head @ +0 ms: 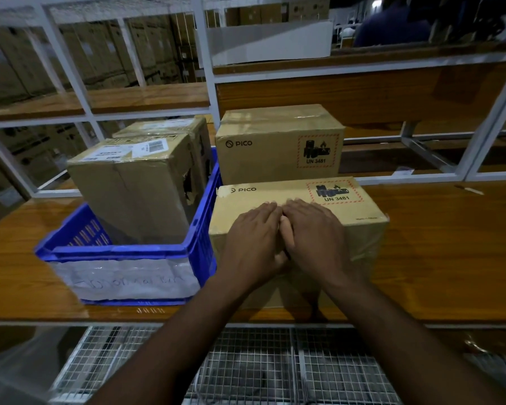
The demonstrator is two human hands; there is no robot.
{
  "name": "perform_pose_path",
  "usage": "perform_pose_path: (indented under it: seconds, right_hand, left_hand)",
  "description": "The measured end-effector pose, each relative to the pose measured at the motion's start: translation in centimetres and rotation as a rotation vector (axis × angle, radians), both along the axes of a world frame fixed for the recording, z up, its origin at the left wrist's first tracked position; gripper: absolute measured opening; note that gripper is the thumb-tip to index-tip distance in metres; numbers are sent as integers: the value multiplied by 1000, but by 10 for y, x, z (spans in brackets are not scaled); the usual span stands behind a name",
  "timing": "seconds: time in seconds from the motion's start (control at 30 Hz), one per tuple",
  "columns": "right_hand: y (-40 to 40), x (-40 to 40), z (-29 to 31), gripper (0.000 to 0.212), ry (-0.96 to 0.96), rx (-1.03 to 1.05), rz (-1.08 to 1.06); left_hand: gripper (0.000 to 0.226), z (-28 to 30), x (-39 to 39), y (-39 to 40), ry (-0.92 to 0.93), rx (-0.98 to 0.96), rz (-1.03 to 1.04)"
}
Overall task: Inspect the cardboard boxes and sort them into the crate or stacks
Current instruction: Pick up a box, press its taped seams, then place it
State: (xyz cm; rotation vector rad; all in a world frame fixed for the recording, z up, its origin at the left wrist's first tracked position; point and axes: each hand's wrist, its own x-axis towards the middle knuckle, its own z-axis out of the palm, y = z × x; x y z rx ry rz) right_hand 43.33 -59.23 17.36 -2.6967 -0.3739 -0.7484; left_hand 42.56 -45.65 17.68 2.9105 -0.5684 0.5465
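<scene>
A PICO cardboard box [360,226] with a red UN 3481 label lies on the wooden table, nearest to me. My left hand [253,244] and my right hand [314,238] rest flat on its top, side by side, fingers straight and touching each other. Behind it stands a second PICO box [278,144]. To the left, a blue plastic crate [129,252] holds a torn cardboard box [132,188] with shipping labels, and another box [184,127] sits behind that one in the crate.
The wooden table [444,252] stretches to the right of the boxes. A white metal shelf frame [208,68] rises behind, with stacked cartons beyond it. Wire mesh [246,363] lies below the table's front edge. A person's back [392,24] shows at the far top right.
</scene>
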Motion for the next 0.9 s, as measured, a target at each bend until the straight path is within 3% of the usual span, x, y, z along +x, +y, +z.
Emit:
perform_pose_path:
  seconds: [0.17,0.33,0.47,0.67,0.9]
  right_hand:
    - [-5,1,7,44,64,-18,1]
    - [-49,7,13,40,122,20,-213]
    - [-56,10,15,34,137,4,-254]
    - [-46,23,23,29,224,-10,-276]
    - [0,42,30,52,384,-200,-5]
  left_hand:
    - [84,3,3,9,64,43,7]
    - [94,14,3,47,159,-33,83]
    - [96,16,4,53,172,-20,121]
    - [70,24,19,50,107,-133,187]
    - [57,19,56,16,293,44,-21]
